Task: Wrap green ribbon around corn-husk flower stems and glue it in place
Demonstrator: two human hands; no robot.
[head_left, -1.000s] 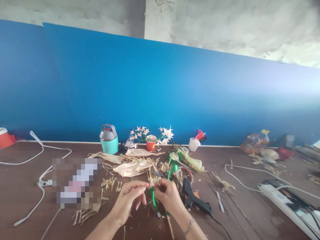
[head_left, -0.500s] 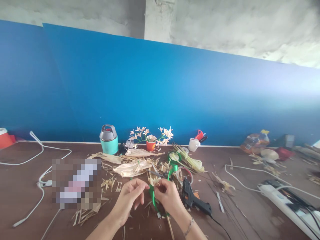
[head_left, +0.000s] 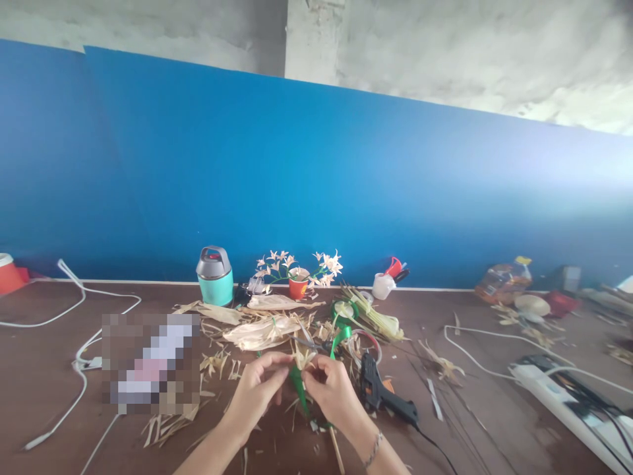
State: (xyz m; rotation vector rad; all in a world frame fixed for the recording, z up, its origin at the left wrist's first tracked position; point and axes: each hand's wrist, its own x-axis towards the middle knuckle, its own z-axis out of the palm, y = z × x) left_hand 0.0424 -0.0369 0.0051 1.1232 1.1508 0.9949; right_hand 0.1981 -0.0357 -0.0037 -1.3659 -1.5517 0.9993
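Between my hands is a small pale flower of dried husk, petals spread upward. My right hand is closed in a pinch at the flower's base; the exact hold is hidden behind the thumb. Thumb and forefinger of my left hand are pinched at the petals on the other side. A green ribbon hangs below the flower, between the hands. More of it runs up behind my right hand toward a green ribbon roll. A black glue gun lies right of my right hand.
Dried husks and scraps cover the table behind my hands. Scissors lie among them. Farther back stand a turquoise flask, a red pot of husk flowers and a white cup. A power strip lies at right.
My left fingers have moved slightly right, up to the petals. The flower shows more plainly above the fingers, and the ribbon below it hangs straighter.
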